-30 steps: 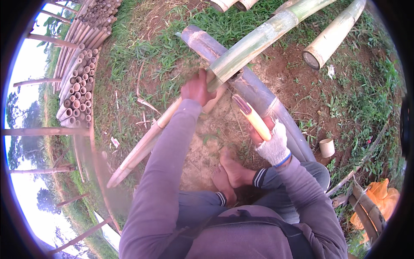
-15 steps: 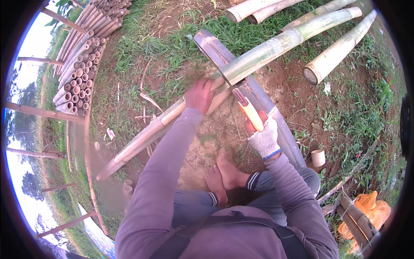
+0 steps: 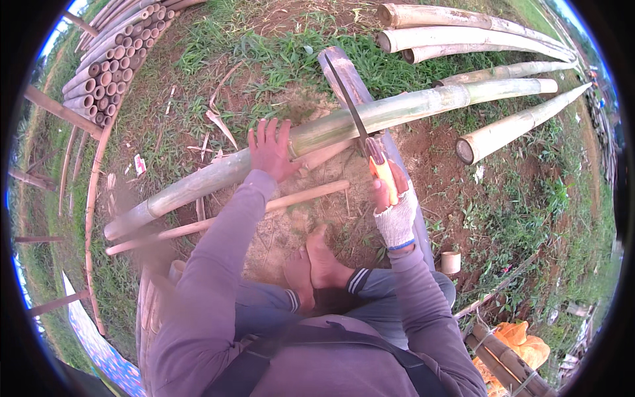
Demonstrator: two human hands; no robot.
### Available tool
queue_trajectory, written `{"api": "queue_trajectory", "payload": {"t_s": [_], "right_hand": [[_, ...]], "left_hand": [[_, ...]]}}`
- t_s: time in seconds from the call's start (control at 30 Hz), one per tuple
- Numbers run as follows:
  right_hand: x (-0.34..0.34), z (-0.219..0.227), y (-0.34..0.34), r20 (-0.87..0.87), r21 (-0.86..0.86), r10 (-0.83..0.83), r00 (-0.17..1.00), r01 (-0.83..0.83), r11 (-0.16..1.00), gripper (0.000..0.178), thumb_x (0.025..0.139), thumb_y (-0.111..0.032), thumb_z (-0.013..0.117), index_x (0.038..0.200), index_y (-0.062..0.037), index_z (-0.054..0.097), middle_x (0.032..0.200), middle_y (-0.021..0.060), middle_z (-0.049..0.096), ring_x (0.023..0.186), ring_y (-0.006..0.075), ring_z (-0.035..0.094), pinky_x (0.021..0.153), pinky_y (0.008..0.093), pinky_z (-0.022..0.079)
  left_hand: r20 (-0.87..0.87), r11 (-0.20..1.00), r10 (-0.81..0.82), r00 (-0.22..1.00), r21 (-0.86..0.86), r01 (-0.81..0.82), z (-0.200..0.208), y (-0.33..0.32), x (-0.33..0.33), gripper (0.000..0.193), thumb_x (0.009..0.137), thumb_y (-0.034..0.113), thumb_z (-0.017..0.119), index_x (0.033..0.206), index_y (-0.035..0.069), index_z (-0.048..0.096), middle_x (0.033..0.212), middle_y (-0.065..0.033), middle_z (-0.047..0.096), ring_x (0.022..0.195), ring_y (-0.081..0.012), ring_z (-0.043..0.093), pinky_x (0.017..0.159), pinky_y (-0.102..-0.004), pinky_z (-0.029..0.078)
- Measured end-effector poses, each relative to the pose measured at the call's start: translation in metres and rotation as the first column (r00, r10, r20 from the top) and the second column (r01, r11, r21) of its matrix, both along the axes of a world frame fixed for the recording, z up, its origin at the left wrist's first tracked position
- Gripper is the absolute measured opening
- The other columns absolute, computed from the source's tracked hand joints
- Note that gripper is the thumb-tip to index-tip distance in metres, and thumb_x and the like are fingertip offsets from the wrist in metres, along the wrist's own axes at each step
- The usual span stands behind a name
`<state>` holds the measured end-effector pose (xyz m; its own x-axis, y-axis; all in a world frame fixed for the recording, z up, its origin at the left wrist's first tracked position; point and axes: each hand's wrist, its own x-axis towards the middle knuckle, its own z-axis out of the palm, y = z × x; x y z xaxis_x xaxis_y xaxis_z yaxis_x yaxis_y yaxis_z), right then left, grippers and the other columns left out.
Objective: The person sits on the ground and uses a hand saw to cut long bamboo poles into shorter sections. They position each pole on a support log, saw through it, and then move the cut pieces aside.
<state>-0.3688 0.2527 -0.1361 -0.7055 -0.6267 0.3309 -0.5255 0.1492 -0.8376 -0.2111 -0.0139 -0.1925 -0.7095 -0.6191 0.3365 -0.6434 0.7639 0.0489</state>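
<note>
A long green bamboo pole (image 3: pixel 423 106) lies slanting across a thicker split bamboo support (image 3: pixel 397 143). My left hand (image 3: pixel 270 149) presses on the pole's left part, its fingers stretched out and spread. My right hand (image 3: pixel 391 192), in a white knit glove with bare fingers, is closed round the orange-yellow handle of a handsaw (image 3: pixel 345 94). The saw's dark blade crosses the pole near the support, pointing away from me. Closer to my bare feet (image 3: pixel 316 264), a thinner bamboo stick (image 3: pixel 311 192) lies on the ground, partly hidden by my left forearm.
Stacked bamboo pieces (image 3: pixel 106 83) stand at the far left behind a rail (image 3: pixel 92 198). Several bamboo poles (image 3: pixel 456 41) lie at the far right, with one cut pole (image 3: pixel 493 135) nearer. A short bamboo cup (image 3: pixel 450 263) and an orange bag (image 3: pixel 522 347) are at the right.
My left hand has gone from wrapped round the bamboo to spread fingers on the pole. The thinner stick now lies apart from the pole, nearer me. The view has shifted.
</note>
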Motion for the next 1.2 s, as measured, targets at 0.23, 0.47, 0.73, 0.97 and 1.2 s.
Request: {"api": "queue_trajectory", "payload": {"t_s": [0.23,0.47,0.73,0.97,1.2], "right_hand": [[-0.002,-0.021,-0.001,-0.039,-0.024,0.023,0.999,-0.024,0.999,0.046,0.108,-0.015,0.067,0.149,0.0045,0.059,0.121,0.0134,0.073,0.099,0.0142,0.068,0.087,0.0316,0.057],[0.005,-0.015,-0.006,0.143,-0.075,0.042,0.989,-0.031,0.997,0.045,0.106,-0.02,0.072,0.144,0.0031,0.064,0.124,0.0208,0.074,0.115,0.0289,0.071,0.1,0.0417,0.056],[0.006,0.01,-0.012,-0.072,0.018,0.133,0.989,-0.132,0.991,0.044,0.108,-0.017,0.07,0.146,0.0042,0.061,0.125,0.0161,0.073,0.108,0.0211,0.071,0.094,0.0358,0.058],[0.007,-0.017,-0.012,0.023,0.005,0.069,0.997,-0.069,0.998,0.044,0.109,-0.018,0.069,0.147,0.0037,0.061,0.119,0.0105,0.072,0.096,0.0128,0.067,0.083,0.0293,0.057],[0.057,0.008,0.067,0.255,0.088,-0.032,0.966,0.01,0.996,0.048,0.107,-0.021,0.069,0.146,0.0071,0.061,0.129,0.0229,0.074,0.113,0.0309,0.073,0.099,0.0427,0.058]], "left_hand": [[0.361,0.88,-0.038,0.932,0.453,-0.139,0.002,-0.045,0.016,0.096,0.076,0.047,0.095,0.151,0.012,0.049,0.136,-0.0222,0.069,0.128,-0.0443,0.069,0.109,-0.0597,0.053],[0.264,0.888,-0.038,0.964,0.45,-0.089,0.0,-0.04,0.036,0.091,0.072,0.044,0.095,0.147,0.014,0.052,0.129,-0.0203,0.072,0.124,-0.044,0.07,0.108,-0.0596,0.053],[0.253,0.881,-0.029,0.967,0.463,-0.095,-0.007,-0.044,0.057,0.089,0.071,0.045,0.095,0.143,0.015,0.053,0.131,-0.0206,0.069,0.125,-0.0443,0.069,0.108,-0.0585,0.053],[0.275,0.869,-0.026,0.961,0.482,-0.114,-0.003,-0.052,0.05,0.087,0.071,0.049,0.095,0.139,0.013,0.055,0.129,-0.021,0.07,0.121,-0.0448,0.07,0.102,-0.0574,0.056],[0.281,0.869,-0.029,0.959,0.482,-0.115,0.012,-0.043,0.052,0.084,0.075,0.046,0.092,0.142,0.01,0.055,0.128,-0.0223,0.07,0.12,-0.0441,0.071,0.102,-0.0549,0.057]]}}
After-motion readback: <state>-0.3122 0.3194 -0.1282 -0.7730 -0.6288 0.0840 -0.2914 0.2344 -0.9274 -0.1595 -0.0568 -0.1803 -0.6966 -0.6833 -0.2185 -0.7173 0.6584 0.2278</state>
